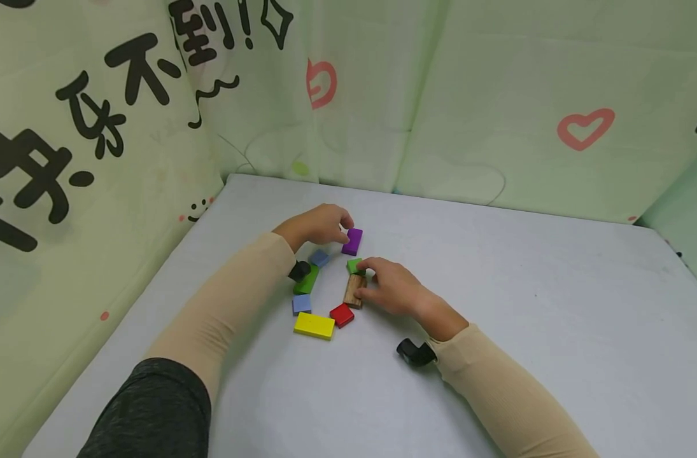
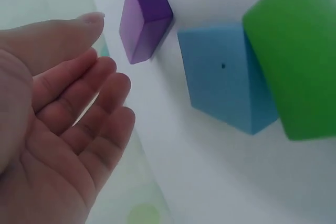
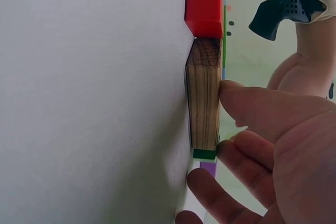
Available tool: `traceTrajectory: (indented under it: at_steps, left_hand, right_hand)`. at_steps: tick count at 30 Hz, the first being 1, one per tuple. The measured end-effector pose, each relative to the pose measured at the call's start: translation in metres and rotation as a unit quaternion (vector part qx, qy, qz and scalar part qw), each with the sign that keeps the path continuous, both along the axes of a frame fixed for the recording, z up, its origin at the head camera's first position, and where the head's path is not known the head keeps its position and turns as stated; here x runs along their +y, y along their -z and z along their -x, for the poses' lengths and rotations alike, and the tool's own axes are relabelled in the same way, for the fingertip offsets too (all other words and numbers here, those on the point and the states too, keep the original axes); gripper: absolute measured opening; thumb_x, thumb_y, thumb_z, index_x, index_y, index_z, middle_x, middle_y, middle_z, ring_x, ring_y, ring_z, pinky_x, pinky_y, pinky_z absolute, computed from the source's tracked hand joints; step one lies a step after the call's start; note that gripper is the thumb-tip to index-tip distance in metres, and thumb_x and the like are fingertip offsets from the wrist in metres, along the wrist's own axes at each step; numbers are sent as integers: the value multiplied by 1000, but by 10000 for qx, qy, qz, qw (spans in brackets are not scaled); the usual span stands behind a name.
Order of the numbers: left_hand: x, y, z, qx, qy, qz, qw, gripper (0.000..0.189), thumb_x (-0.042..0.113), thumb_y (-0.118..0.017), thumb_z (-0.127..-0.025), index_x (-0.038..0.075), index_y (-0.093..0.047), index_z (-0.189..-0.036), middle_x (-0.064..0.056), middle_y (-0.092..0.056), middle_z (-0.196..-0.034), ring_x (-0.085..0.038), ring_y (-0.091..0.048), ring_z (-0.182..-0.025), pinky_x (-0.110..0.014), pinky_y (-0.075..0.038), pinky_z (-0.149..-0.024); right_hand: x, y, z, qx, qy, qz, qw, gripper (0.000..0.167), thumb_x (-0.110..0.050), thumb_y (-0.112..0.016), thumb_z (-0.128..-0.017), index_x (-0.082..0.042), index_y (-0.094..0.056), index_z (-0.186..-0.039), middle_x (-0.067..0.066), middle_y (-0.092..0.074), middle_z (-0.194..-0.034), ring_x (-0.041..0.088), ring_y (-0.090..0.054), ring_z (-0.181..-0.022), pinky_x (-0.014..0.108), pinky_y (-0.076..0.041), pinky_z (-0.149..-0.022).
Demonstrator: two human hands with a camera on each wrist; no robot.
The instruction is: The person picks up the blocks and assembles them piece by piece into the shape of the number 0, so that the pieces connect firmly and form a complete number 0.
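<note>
My left hand (image 1: 319, 224) hovers beside a purple block (image 1: 354, 240). In the left wrist view its fingers are loosely bent, and a gap separates them from that block. With my right hand (image 1: 396, 286) I touch the blocks on the ring's right side. The thumb rests at the top face of a brown wood-grain block (image 3: 203, 103), and the index fingertip lies at the small green block (image 1: 354, 265) beyond it. A blue block (image 2: 215, 72) leans close against a larger green block (image 2: 302, 56), below my left wrist.
Nearer to me, a red block (image 1: 342, 315), a yellow block (image 1: 314, 326) and another blue block (image 1: 302, 304) continue the ring on the white table (image 1: 497, 381). A pale green printed curtain (image 1: 497, 95) hangs behind the table and along the left.
</note>
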State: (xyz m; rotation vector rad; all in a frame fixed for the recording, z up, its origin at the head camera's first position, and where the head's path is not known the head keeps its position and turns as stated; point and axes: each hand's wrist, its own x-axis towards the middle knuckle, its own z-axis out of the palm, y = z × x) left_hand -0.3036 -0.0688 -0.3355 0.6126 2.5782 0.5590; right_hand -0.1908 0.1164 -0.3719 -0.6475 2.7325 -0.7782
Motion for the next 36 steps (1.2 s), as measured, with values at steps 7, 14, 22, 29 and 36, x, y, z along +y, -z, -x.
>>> traceTrajectory:
  at_steps: [7,14,22,29,36]
  left_hand:
    - [4,6,2,-17,4,-70,10000,39,17,-67,-97,6,-61,-133,-9,-62,-128,-23,-58,-119,-34,-49,-98]
    - [10,11,2,41,-50,-75,10000,47,14,-67,-97,3,-54,-140,-12,-57,-137,-24,-56,-123,-34,-46,-103]
    - [16,14,2,78,-40,-6,10000,52,18,-70,-95,4,-52,-142,-11,-55,-137,-22,-54,-118,-34,-45,-104]
    - [21,17,2,258,16,139,9996,53,21,-72,-94,5,-53,-141,-11,-56,-134,-22,-53,-115,-36,-43,-104]
    - [24,18,2,104,-52,74,9999,50,10,-68,-95,6,-52,-142,-11,-55,-137,-22,-53,-117,-35,-44,-103]
  right_hand:
    - [1,0,0,58,-15,12,10000,48,-23,-72,-93,-2,-57,-134,12,-60,-132,31,-60,-111,44,-50,-96]
    - [1,0,0,41,-29,29,10000,48,-23,-72,-93,-2,-57,-134,12,-60,-132,32,-60,-111,44,-50,-97]
    - [1,-1,-1,19,-22,29,10000,49,-23,-72,-93,-2,-57,-134,12,-60,-132,31,-60,-111,44,-50,-97]
    - [1,0,0,22,-61,60,10000,48,-22,-72,-93,-2,-57,-134,12,-59,-133,32,-60,-111,44,-50,-97]
    - [1,-2,-1,42,-44,63,10000,48,-23,-72,-93,-2,-57,-134,12,-59,-133,31,-60,-111,44,-49,-97]
